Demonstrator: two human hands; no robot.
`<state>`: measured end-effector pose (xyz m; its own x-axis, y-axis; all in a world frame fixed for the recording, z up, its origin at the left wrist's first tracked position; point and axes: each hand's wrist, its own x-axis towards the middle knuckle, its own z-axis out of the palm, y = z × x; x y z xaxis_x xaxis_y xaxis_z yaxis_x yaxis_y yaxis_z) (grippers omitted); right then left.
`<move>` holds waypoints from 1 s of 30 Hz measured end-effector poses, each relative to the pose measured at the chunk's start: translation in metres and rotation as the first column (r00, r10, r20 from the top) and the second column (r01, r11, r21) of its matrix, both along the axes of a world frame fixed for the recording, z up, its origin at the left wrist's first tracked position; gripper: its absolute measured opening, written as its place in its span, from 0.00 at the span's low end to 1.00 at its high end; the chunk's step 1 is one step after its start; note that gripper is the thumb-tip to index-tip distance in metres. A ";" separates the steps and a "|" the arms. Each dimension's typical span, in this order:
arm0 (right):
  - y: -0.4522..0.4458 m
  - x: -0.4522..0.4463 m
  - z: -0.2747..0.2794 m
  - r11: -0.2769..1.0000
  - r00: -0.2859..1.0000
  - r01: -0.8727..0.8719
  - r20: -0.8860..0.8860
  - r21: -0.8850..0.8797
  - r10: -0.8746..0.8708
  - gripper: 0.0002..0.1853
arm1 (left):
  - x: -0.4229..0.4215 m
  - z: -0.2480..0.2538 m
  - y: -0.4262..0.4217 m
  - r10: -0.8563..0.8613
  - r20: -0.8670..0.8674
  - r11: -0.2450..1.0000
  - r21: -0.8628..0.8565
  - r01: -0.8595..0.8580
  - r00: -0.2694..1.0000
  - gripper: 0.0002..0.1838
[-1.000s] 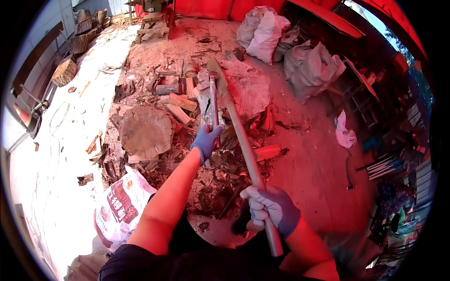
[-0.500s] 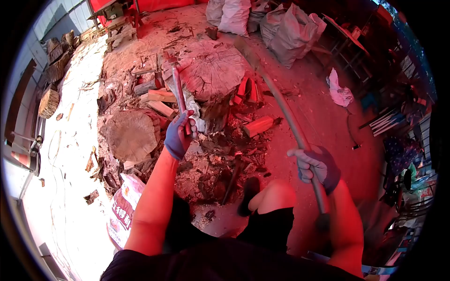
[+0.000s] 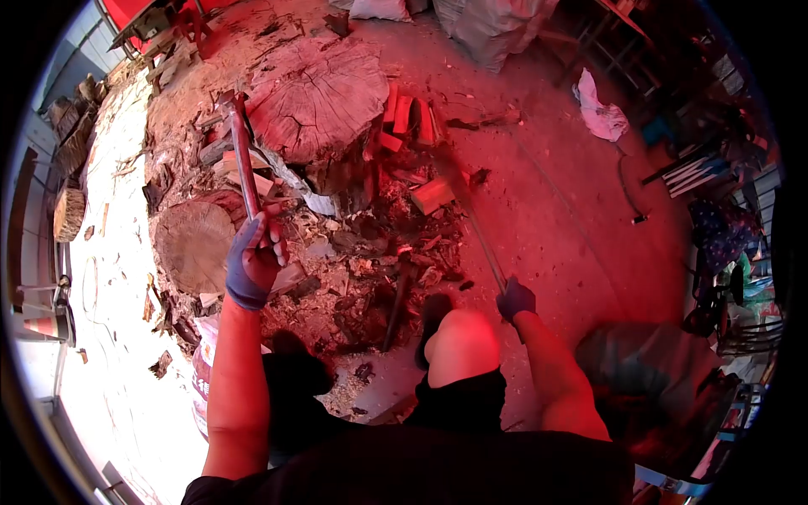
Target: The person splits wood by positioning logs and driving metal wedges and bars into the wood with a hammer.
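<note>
My left hand, in a grey-blue glove, is closed round the lower handle of a hammer-like tool. Its small metal head points up and away, beside the left edge of a large cracked wood stump. My right hand, gloved too, grips a long-handled tool held out low on the right. The far end of that tool is blurred near a split piece of firewood, so its head cannot be made out. A smaller stump stands left of my left hand.
Split wood pieces lie right of the large stump. Bark and chips litter the ground before my feet. Large sacks stand at the back. A pale crumpled bag lies on the floor at right.
My left hand has shifted left with the hammer-like tool. My right hand has drawn left, and the long-handled tool has dropped lower. The view has tilted down.
</note>
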<state>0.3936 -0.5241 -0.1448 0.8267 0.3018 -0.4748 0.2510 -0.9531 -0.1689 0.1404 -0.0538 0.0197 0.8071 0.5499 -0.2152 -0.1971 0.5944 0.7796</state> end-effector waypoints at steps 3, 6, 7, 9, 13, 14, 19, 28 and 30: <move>-0.030 -0.005 -0.080 0.983 0.991 0.128 -0.006 -0.129 -0.130 0.25 | 0.003 0.001 -0.003 0.025 0.019 1.000 0.009 -0.025 1.000 0.18; -0.039 -0.009 -0.122 0.909 0.962 0.271 0.050 -0.317 -0.269 0.21 | 0.007 -0.002 -0.004 0.056 0.042 0.996 0.068 -0.058 0.998 0.18; -0.021 0.003 -0.115 0.906 0.961 0.278 0.104 -0.320 -0.258 0.20 | 0.007 0.001 -0.005 0.051 0.044 0.998 0.044 -0.052 0.998 0.19; 0.011 0.045 -0.121 0.973 0.990 0.032 -0.124 -0.229 -0.062 0.19 | 0.010 0.002 -0.003 0.070 0.018 0.997 0.015 -0.071 0.997 0.19; 0.134 0.080 -0.081 0.916 0.655 -0.374 -0.658 0.146 0.372 0.18 | 0.013 0.007 -0.002 0.083 -0.012 0.996 -0.030 -0.084 0.996 0.20; 0.168 0.076 -0.066 0.891 0.512 -0.444 -0.789 0.095 0.339 0.19 | 0.013 0.009 -0.002 0.098 -0.027 0.994 -0.044 -0.099 0.995 0.20; 0.224 0.009 -0.152 0.972 0.150 0.023 -0.960 -0.234 -0.235 0.18 | 0.014 0.017 -0.004 0.105 -0.105 0.994 0.030 -0.102 0.989 0.19; 0.262 -0.147 0.045 0.922 0.772 0.383 -0.530 -0.055 -0.352 0.18 | 0.020 0.027 -0.013 0.193 -0.232 0.980 0.096 -0.175 0.953 0.21; 0.275 -0.147 0.166 0.904 0.790 0.427 -0.487 0.000 -0.372 0.17 | 0.020 0.026 -0.014 0.190 -0.205 0.979 0.113 -0.170 0.960 0.21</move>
<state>0.2467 -0.2488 0.0210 0.5729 0.0638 -0.8172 -0.2826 -0.9205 -0.2700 0.1603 -0.0674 0.0459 0.6336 0.7078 -0.3123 -0.1172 0.4869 0.8655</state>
